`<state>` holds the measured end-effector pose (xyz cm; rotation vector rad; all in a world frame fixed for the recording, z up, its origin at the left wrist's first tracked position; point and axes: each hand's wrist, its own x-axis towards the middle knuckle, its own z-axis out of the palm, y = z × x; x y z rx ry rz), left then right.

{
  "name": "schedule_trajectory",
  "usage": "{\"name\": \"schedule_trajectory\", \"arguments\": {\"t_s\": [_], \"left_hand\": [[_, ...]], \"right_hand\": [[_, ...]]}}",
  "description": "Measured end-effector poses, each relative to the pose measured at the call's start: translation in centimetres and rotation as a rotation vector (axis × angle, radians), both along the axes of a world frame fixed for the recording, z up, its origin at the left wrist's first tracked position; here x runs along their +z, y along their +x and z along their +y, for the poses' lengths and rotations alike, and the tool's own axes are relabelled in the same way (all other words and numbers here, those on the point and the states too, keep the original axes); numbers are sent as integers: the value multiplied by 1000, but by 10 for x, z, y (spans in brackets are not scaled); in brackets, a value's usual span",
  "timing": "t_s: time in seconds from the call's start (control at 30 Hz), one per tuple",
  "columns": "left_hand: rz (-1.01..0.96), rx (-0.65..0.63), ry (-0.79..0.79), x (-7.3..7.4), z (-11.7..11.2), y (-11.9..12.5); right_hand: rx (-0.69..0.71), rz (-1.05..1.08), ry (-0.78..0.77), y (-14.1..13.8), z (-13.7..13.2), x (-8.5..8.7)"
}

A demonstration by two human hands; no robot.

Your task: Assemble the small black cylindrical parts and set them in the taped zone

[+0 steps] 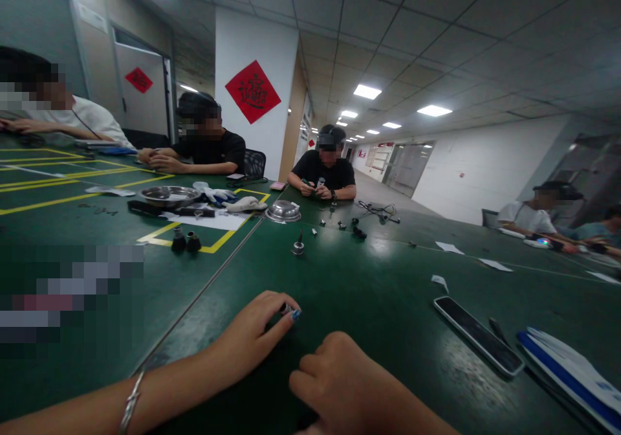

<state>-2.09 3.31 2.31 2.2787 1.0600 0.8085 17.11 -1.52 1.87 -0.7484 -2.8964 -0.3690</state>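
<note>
My left hand (255,325) is over the green table, a silver bracelet on its wrist. Its fingers curl around a small metal part (286,308), mostly hidden by them. My right hand (334,380) is closed beside it, nearer to me. Something dark (308,419) shows under its fingers, too hidden to name. Beyond my hands, a round metal piece with a stem (297,247) stands on the table. Past it lie a small silver piece (314,232) and several dark small parts (358,229).
Left of centre are two dark bottle-like pieces (186,241), a metal tray (169,194) and gloves (213,194). A steel bowl (283,211) sits farther back. At right lie a phone (478,334) and a blue-white packet (572,377). Several people sit around the table.
</note>
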Motion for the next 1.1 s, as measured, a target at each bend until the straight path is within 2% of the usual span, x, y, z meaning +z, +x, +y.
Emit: {"name": "schedule_trajectory", "arguments": {"t_s": [0.13,0.27,0.5,0.67,0.77,0.87,0.97,1.1], "left_hand": [[18,-18,-2,0,-2,2],[39,-3,-44,1,-4,3],[12,28,-38,3,-3,3],[-8,34,-87,4,-4,4],[-26,29,-79,1,-4,4],[-75,41,-42,-3,-2,3],[-129,77,-29,-4,0,3],[-194,139,-90,-4,4,4]], "right_hand": [[23,-66,-83,-2,-4,6],[28,-37,-125,-6,-9,7],[-54,71,54,-10,-12,10],[37,-24,26,-10,-7,-3],[41,31,-8,-12,-7,-6],[-73,243,-10,-9,-5,1],[-288,398,-85,-3,3,7],[-388,303,-231,1,14,2]]}}
